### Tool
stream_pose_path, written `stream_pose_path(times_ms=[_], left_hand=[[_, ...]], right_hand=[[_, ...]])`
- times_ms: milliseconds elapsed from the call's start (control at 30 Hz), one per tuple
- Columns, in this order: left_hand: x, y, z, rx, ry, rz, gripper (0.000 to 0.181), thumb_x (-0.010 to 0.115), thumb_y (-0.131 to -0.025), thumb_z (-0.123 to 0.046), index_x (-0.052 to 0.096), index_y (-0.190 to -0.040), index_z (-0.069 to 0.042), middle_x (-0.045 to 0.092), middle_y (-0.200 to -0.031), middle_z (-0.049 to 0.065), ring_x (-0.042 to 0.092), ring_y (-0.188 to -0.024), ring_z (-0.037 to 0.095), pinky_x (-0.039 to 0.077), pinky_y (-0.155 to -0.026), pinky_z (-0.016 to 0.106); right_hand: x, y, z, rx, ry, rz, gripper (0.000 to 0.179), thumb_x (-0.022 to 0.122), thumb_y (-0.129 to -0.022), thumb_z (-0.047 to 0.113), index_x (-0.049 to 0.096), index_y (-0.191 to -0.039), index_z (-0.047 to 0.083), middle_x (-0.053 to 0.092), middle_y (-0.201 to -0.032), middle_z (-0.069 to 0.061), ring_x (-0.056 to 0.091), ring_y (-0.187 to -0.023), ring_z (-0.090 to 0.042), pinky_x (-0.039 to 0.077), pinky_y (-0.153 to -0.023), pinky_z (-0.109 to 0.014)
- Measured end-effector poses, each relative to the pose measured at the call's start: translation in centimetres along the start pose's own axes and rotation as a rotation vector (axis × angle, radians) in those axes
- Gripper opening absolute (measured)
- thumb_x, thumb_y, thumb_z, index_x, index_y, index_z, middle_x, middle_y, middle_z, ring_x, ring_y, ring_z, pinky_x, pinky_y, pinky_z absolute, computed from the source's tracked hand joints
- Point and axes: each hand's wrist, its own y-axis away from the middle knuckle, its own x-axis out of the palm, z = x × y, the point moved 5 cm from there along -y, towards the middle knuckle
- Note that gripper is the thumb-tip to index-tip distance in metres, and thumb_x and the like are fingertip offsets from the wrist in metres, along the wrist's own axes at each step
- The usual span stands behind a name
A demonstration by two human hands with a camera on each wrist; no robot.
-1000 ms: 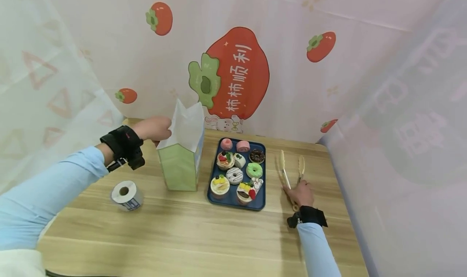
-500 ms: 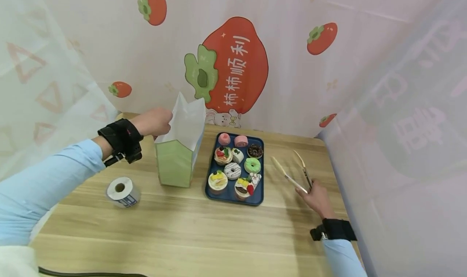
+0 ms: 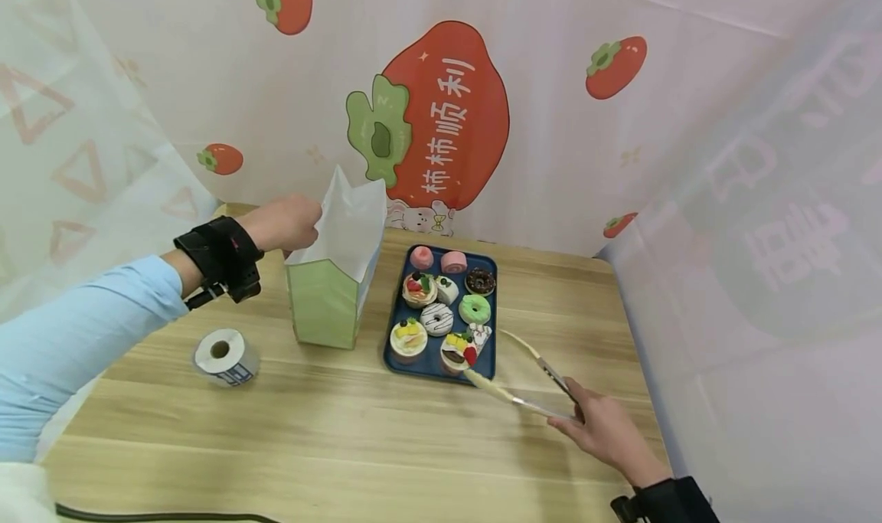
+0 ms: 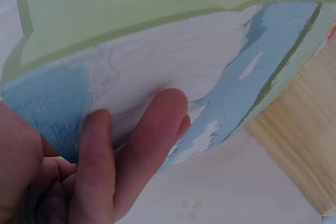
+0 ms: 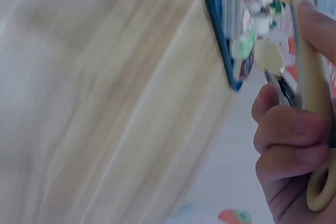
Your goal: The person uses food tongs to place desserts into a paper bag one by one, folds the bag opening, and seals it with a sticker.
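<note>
One change in the head view: my right hand (image 3: 606,433) now holds the spread tongs (image 3: 501,392) by the tray's (image 3: 432,354) near right corner, no longer at the bench's (image 3: 386,446) right side, bringing the pastries (image 3: 437,319) within reach; the green bag (image 3: 322,305) stands left of the tray. Left wrist: my left hand (image 4: 97,174) seems to pinch the bag's rim. Right wrist: my fingers curl round the tongs.

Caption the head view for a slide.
Left hand holding a green bag, right hand holding tongs near a tray of pastries.
</note>
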Motion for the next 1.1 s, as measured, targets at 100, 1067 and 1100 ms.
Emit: stream_pose_path(times_ms=[100, 1067, 1100], left_hand=[[0.0, -0.1, -0.1, 0.02, -0.011, -0.004, 0.01, 0.053, -0.092, -0.001, 0.06, -0.087, 0.005, 0.059, -0.072, 0.014, 0.057, -0.057, 0.023, 0.048, -0.061, 0.035], [-0.2, 0.9, -0.4, 0.0, 0.051, 0.014, 0.011, 0.049, -0.094, -0.001, 0.059, -0.093, 0.004, 0.063, -0.082, 0.016, 0.064, -0.055, 0.021, 0.053, -0.064, 0.034], [-0.2, 0.9, -0.3, -0.005, 0.054, 0.014, 0.011, 0.049, -0.094, 0.0, 0.059, -0.094, 0.004, 0.063, -0.083, 0.017, 0.065, -0.056, 0.022, 0.054, -0.064, 0.034]], right_hand=[[1.2, -0.3, 0.9, -0.009, 0.009, 0.014, 0.067, 0.081, -0.08, 0.039, 0.058, -0.129, 0.0, 0.045, -0.063, 0.014, 0.033, -0.051, 0.003, 0.031, -0.048, -0.019], [2.6, -1.4, 2.7, 0.079, -0.199, 0.015, 0.061, 0.078, -0.084, 0.021, 0.057, -0.135, -0.005, 0.04, -0.06, 0.01, 0.028, -0.049, 0.001, 0.025, -0.048, -0.018], [2.3, -1.5, 2.7, 0.079, -0.236, 0.023, 0.062, 0.077, -0.085, 0.02, 0.054, -0.137, -0.007, 0.04, -0.06, 0.009, 0.028, -0.049, 0.002, 0.025, -0.047, -0.018]])
